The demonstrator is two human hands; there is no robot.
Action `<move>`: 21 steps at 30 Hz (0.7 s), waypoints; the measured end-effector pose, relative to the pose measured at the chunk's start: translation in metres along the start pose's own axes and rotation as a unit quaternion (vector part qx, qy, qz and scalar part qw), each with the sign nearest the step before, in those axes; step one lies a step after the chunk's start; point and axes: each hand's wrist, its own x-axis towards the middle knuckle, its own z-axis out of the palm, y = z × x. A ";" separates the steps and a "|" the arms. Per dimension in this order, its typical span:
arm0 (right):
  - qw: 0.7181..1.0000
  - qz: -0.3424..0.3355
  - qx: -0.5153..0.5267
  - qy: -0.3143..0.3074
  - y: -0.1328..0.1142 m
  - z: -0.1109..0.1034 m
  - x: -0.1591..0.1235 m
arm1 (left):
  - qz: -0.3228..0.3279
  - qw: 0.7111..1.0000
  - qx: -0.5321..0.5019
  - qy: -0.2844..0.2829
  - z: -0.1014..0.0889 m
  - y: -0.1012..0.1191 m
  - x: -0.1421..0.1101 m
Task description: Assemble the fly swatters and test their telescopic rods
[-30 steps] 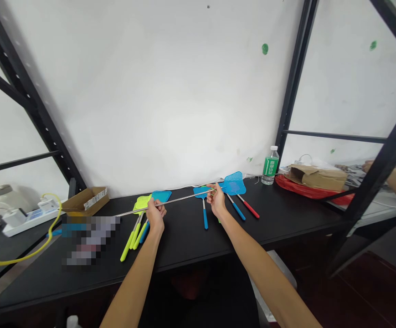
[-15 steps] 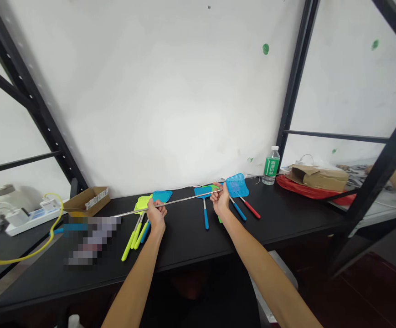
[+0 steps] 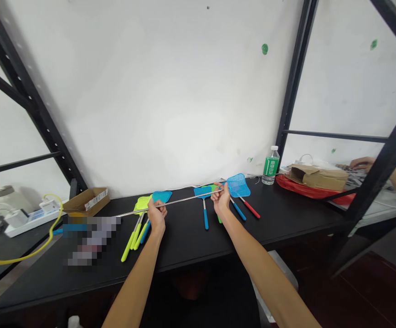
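Note:
A blue fly swatter with a long metal rod (image 3: 180, 200) is held crosswise above the black table. My left hand (image 3: 156, 216) is closed around the middle of the rod. Near the swatter's blue mesh head (image 3: 238, 186), my right hand (image 3: 221, 199) pinches the rod's right end. The blue handle (image 3: 74, 227) lies far left, partly blurred out. Under and beside my left hand are several yellow-green fly swatters (image 3: 135, 234) and a blue one (image 3: 162, 197). Another blue swatter (image 3: 206, 218) lies between my hands. Blue (image 3: 239, 212) and red (image 3: 251, 208) handles show beyond my right hand.
An open cardboard box (image 3: 90, 201) and a power strip (image 3: 35, 221) with a yellow cable (image 3: 52, 223) are left. A water bottle (image 3: 270, 165) stands back right, by a rack post. Farther right are a carton (image 3: 321, 177), red plastic (image 3: 310, 190) and another person's hand (image 3: 362, 162).
My hands and the swatter stay almost where they were. At the far right, the other person's hand has come further into view.

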 end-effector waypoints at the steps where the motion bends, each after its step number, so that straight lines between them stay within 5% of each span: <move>1: 1.000 -0.001 -0.002 0.000 0.000 0.000 0.000 | 0.000 1.000 -0.002 0.000 0.000 0.000 0.000; 8: 1.000 0.004 -0.015 0.004 -0.002 0.001 -0.002 | -0.013 1.000 0.004 -0.021 -0.001 -0.006 0.002; 15: 1.000 -0.003 -0.004 0.002 0.001 0.000 -0.002 | -0.087 0.976 0.081 -0.183 0.010 -0.013 -0.010; 21: 0.998 -0.030 0.014 0.061 -0.002 -0.003 0.000 | -0.056 0.991 0.040 -0.112 0.005 -0.009 -0.005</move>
